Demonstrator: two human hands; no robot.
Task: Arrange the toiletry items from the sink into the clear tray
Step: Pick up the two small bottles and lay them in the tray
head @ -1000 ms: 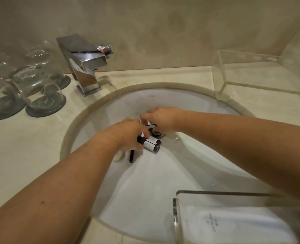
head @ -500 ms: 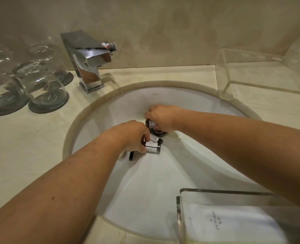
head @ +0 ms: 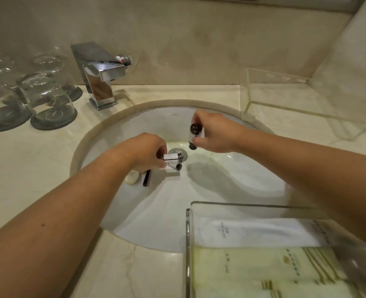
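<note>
Both hands are over the white sink (head: 156,216). My left hand (head: 144,152) grips small dark bottles with white labels (head: 171,158) just left of the drain (head: 179,152). My right hand (head: 215,131) holds small dark-capped bottles (head: 194,134) lifted above the basin. A pale oval soap (head: 132,177) and a thin black stick (head: 147,177) lie on the sink floor under my left hand. A clear tray (head: 188,244) at the front right holds white and yellow-striped packets.
A chrome faucet (head: 99,75) stands behind the sink. Upturned glasses on dark coasters (head: 48,102) crowd the left counter. A second clear acrylic tray (head: 285,97) sits at the back right on the marble counter.
My right hand has risen from the drain with its bottles and moved right. My left hand has lifted its bottles off the sink floor, uncovering the soap.
</note>
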